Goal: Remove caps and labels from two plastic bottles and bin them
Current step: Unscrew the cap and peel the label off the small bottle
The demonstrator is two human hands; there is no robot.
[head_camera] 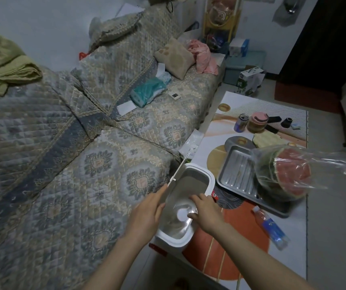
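Note:
A white-rimmed bin (210, 177) with a grey inside stands at the table's left edge, its lid (180, 168) raised and seen edge-on. My left hand (147, 213) rests with straight fingers against the lid's lower part. Over the bin's opening my right hand (206, 212) grips a clear plastic bottle (182, 214), seen end-on with a white round end; whether it bears a cap or label I cannot tell. A second bottle (271, 227) with a blue label and a pale cap lies on the table to the right.
A metal tray (236, 171) lies behind the bin, with a cut watermelon in a clear bag (287, 172) on its right side. A can (241, 122), a cup and small dark items stand further back. A quilted sofa (84, 153) fills the left.

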